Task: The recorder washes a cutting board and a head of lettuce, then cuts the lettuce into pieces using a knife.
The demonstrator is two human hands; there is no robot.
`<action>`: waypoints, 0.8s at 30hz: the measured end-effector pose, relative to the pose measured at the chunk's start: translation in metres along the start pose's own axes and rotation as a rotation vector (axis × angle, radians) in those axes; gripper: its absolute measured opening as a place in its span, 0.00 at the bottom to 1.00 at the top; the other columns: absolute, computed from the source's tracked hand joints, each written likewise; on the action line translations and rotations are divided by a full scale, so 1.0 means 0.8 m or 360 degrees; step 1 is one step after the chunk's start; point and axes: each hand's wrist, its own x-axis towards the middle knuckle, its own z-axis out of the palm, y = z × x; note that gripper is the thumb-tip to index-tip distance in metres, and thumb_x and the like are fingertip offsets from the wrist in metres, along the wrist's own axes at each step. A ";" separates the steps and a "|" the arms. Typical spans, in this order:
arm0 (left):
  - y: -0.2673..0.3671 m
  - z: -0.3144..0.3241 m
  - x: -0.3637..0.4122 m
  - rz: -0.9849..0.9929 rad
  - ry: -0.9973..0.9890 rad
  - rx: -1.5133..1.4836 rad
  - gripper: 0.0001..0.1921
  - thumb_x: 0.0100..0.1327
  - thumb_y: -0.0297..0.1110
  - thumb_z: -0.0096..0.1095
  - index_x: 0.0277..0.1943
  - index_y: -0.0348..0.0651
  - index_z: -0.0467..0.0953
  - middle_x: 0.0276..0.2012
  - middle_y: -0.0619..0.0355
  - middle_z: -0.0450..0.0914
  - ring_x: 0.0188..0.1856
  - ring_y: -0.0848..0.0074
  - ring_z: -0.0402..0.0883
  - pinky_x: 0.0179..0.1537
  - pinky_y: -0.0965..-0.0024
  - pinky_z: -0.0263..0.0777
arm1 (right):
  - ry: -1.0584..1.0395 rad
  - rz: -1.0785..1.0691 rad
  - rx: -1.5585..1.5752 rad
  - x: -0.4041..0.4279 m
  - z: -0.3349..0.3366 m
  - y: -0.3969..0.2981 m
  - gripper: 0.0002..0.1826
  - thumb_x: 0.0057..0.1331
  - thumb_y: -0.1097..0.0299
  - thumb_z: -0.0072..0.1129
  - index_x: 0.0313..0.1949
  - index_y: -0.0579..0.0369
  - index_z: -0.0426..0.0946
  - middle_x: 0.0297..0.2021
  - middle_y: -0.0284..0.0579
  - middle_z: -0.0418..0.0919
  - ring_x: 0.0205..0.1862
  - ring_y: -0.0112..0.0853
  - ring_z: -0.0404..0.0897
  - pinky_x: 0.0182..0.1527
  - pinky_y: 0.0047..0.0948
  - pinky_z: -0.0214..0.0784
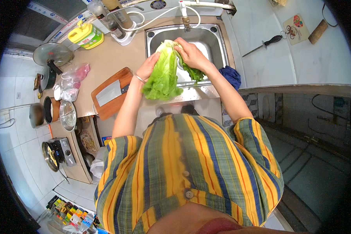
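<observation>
A head of green leafy lettuce (163, 73) is held up over the near left part of the stainless steel sink (215, 44). My left hand (147, 67) grips its left side, the thumb lying along the leaves. At the pale stem end, my right hand (191, 54) has its fingers closed on a darker, partly separated leaf (194, 73) that hangs over the basin. The fingertips of both hands are partly hidden by the leaves. Behind the lettuce, the white faucet (183, 11) stands at the sink's far edge.
Left of the sink, a cleaver (108, 93) lies on a wooden cutting board (98, 106). A yellow jug (86, 35) and bottles (117, 14) stand at the back. A dark blue cloth (230, 76) sits by the sink's right corner. A sharpening steel (263, 45) hangs on the right wall.
</observation>
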 end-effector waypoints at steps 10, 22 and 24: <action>-0.004 0.009 0.011 0.0395 0.0006 0.0234 0.26 0.69 0.49 0.43 0.62 0.42 0.56 0.58 0.59 0.65 0.58 0.78 0.66 0.57 0.71 0.64 | 0.0219 0.0103 0.0606 0.004 0.011 0.024 0.12 0.67 0.65 0.47 0.44 0.60 0.69 0.35 0.49 0.76 0.38 0.33 0.75 0.44 0.29 0.66; 0.006 0.038 -0.002 0.0253 0.0024 0.0005 0.19 0.65 0.34 0.54 0.56 0.40 0.64 0.49 0.58 0.72 0.50 0.79 0.73 0.51 0.74 0.68 | 0.0265 0.0478 0.0703 0.000 0.018 0.016 0.13 0.68 0.62 0.46 0.44 0.60 0.70 0.37 0.44 0.76 0.39 0.27 0.73 0.45 0.26 0.65; 0.002 0.038 0.001 0.0312 0.0032 0.0001 0.18 0.65 0.34 0.54 0.56 0.41 0.64 0.49 0.60 0.72 0.50 0.79 0.72 0.51 0.75 0.67 | 0.0315 0.0607 0.1052 0.000 0.025 0.010 0.16 0.67 0.58 0.49 0.43 0.59 0.70 0.38 0.45 0.76 0.41 0.26 0.73 0.46 0.26 0.65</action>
